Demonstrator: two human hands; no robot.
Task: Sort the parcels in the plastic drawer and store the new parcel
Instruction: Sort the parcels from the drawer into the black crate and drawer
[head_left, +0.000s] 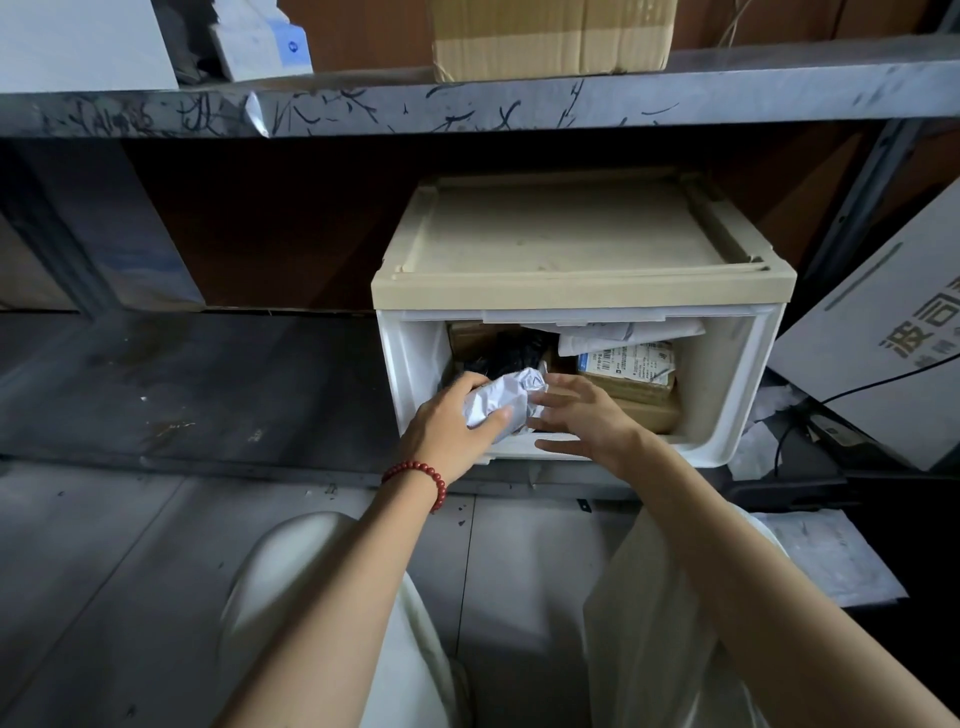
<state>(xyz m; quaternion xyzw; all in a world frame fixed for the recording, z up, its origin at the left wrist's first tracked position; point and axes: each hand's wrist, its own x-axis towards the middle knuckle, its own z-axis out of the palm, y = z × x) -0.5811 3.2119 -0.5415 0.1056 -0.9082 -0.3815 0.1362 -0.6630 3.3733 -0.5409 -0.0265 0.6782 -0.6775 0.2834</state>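
Silver-white crinkly plastic parcel (506, 397) sits in the L hand (452, 421). The fingers (467, 382) curl over its top and the thumb presses its near side, so it's a firm hold. The R hand (587, 415) is just beside the parcel's right end, w/ fingers straight, spread & holding nothing. It's blurry, so I can't tell if the tips touch the wrap.

The parcel is at the front-left corner of the white plastic drawer (727, 415), over the front rim. Its long side runs from near-left to far-right, pointing into the drawer. The L hand has it, so I think the L hand puts it in and the R hand clears a gap.

Right behind the parcel is a black plastic bag parcel (511, 353). To the right of that, past the R hand, is a brown cardboard box w/ a white label (639, 384), and white paper envelopes (623, 332) lean on top at the back. The beige plastic top (561, 234) covers the back of the drawer.

Hard to see: the parcel's underside (hand in the way), the drawer floor, how far back the black bag goes, & if there's a free spot. The label text is too small to read.
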